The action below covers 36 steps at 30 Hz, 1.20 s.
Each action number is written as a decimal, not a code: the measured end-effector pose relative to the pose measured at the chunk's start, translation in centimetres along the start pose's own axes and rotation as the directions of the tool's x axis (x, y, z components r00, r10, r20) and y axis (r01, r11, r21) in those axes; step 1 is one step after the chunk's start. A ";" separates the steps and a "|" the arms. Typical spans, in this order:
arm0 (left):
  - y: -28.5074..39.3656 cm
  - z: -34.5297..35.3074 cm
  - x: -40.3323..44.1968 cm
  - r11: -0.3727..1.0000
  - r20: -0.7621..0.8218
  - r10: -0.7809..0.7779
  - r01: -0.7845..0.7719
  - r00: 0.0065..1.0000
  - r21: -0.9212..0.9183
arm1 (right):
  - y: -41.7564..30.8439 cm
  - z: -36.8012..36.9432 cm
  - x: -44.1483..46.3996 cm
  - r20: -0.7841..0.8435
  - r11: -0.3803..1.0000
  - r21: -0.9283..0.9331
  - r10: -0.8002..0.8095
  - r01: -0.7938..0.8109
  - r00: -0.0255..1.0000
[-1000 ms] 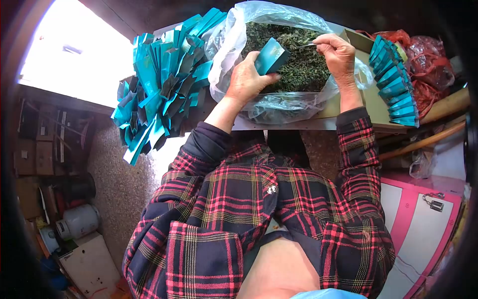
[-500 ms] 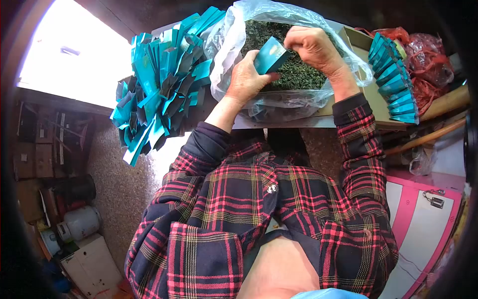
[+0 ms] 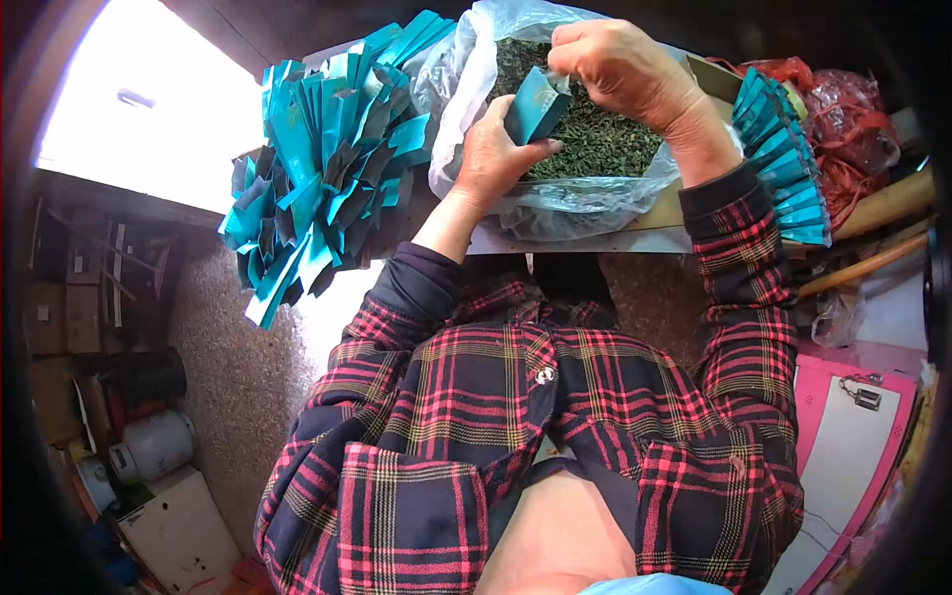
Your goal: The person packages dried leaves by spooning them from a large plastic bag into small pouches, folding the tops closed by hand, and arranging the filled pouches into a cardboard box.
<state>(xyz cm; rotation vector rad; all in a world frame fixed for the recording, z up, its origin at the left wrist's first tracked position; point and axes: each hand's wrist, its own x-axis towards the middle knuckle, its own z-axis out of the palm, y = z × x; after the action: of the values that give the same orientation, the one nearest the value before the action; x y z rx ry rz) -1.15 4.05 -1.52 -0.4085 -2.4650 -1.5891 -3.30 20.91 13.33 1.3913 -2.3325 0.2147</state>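
My left hand [image 3: 491, 154] holds a small teal packet [image 3: 536, 107] tilted over a clear plastic bag [image 3: 466, 119] of dark green dried leaves [image 3: 607, 149]. Fingers of my right hand [image 3: 620, 69] are pinched at the packet's upper right edge, on a small pale thing mostly hidden by the fingers. In an earlier frame it looks like a thin utensil. A large heap of teal packets [image 3: 322, 159] lies left of the bag, and a fanned row of teal packets [image 3: 783, 159] stands on the right.
Red plastic bags [image 3: 853, 129] lie at the far right beside wooden poles [image 3: 873, 263]. A pink and white cabinet [image 3: 858, 436] with a padlock stands at lower right. At lower left are a white box [image 3: 178, 531] and a gas cylinder [image 3: 159, 443].
My right hand has moved left from over the leaves to the mouth of the packet. My left hand stays nearly in place, with the packet turned slightly.
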 end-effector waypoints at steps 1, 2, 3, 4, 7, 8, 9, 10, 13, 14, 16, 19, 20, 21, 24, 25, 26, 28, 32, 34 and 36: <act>0.0 0.0 0.0 1.000 0.000 0.000 0.000 1.000 0.000 | -0.4 0.4 0.1 0.016 1.000 0.013 -0.012 0.012 1.000; -0.1 0.0 0.0 1.000 -0.005 0.017 -0.017 1.000 0.010 | -0.4 1.0 0.2 0.033 0.999 0.007 -0.041 0.041 0.999; 0.0 0.0 0.0 0.999 -0.009 0.034 -0.034 0.999 0.019 | -0.5 0.8 0.3 0.033 0.999 0.008 -0.042 0.042 0.999; 0.0 -0.1 0.0 0.999 -0.011 0.033 -0.032 0.999 0.020 | -0.6 0.4 0.3 0.026 1.000 -0.004 -0.016 0.016 1.000; 0.3 -0.3 -0.2 1.000 0.005 -0.007 0.007 1.000 -0.010 | -0.3 -0.5 0.3 -0.027 0.998 -0.062 -0.005 0.003 1.000; 0.4 -0.4 -0.2 1.000 0.003 -0.003 0.003 1.000 -0.005 | -0.2 -0.3 0.2 -0.052 0.998 -0.056 -0.032 0.029 0.998; 0.5 -0.4 -0.2 1.000 0.002 0.002 -0.002 1.000 0.001 | -0.3 -0.1 0.2 -0.079 0.997 -0.051 -0.059 0.055 0.995; 0.5 -0.5 -0.2 1.000 0.003 0.015 -0.015 1.000 0.017 | -0.8 0.5 0.0 -0.017 0.998 -0.050 -0.042 0.041 0.999; 0.3 -0.4 -0.2 1.000 0.003 0.018 -0.018 1.000 -0.015 | -1.3 0.2 -0.4 -0.064 1.000 -0.009 0.003 -0.004 0.998; 0.2 -0.4 -0.2 1.000 0.002 0.017 -0.017 1.000 -0.016 | -1.2 -0.4 -0.5 -0.148 0.999 -0.045 -0.001 -0.006 0.989; 0.4 -0.5 -0.1 0.998 0.020 -0.020 0.021 1.000 -0.055 | -0.8 -1.5 -1.8 -0.236 0.982 0.080 0.186 -0.172 0.954; 0.2 -0.5 -0.1 0.998 0.022 -0.027 0.028 0.999 -0.049 | 1.3 -1.6 -5.2 -0.280 0.936 0.050 0.347 -0.347 0.895; 0.0 -0.3 -0.1 0.999 0.014 -0.017 0.018 1.000 -0.047 | 2.5 -1.2 -6.8 -0.213 0.907 -0.049 0.400 -0.419 0.891; -0.1 -0.2 0.0 0.999 0.019 -0.020 0.021 1.000 -0.039 | 2.6 -1.1 -7.6 -0.100 0.848 -0.130 0.504 -0.513 0.858; -0.5 0.0 0.0 1.000 0.001 0.007 -0.007 1.000 0.000 | 2.9 0.6 -8.8 0.036 0.720 -0.349 0.650 -0.600 0.759; -0.2 0.0 0.0 1.000 0.003 0.007 -0.007 1.000 0.001 | 3.4 2.0 -8.9 0.031 0.686 -0.412 0.669 -0.600 0.743; 0.1 -0.2 -0.1 1.000 0.015 -0.017 0.017 1.000 0.000 | 3.9 3.4 -9.0 0.025 0.648 -0.473 0.687 -0.597 0.726; 0.2 -0.3 0.0 0.999 0.022 -0.039 0.039 0.999 0.003 | 4.2 5.1 -8.1 -0.051 0.691 -0.407 0.636 -0.597 0.770; 0.0 -0.4 0.1 0.997 0.047 -0.055 0.057 0.997 -0.042 | 4.7 8.1 -6.7 -0.216 0.733 -0.163 0.627 -0.660 0.749; 0.0 -0.3 0.1 0.998 0.048 -0.055 0.056 0.997 -0.030 | 4.4 8.2 -6.4 -0.305 0.750 -0.021 0.625 -0.661 0.719; -0.2 -0.5 0.3 0.998 0.056 -0.058 0.060 0.997 -0.033 | 4.4 6.9 -6.9 -0.294 0.702 -0.024 0.676 -0.712 0.676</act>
<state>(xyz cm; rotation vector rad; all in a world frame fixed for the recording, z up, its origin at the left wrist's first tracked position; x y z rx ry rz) -1.47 3.57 -1.46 -0.3936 -2.5156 -1.6675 -6.09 26.29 4.56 0.2998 -2.4686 0.4190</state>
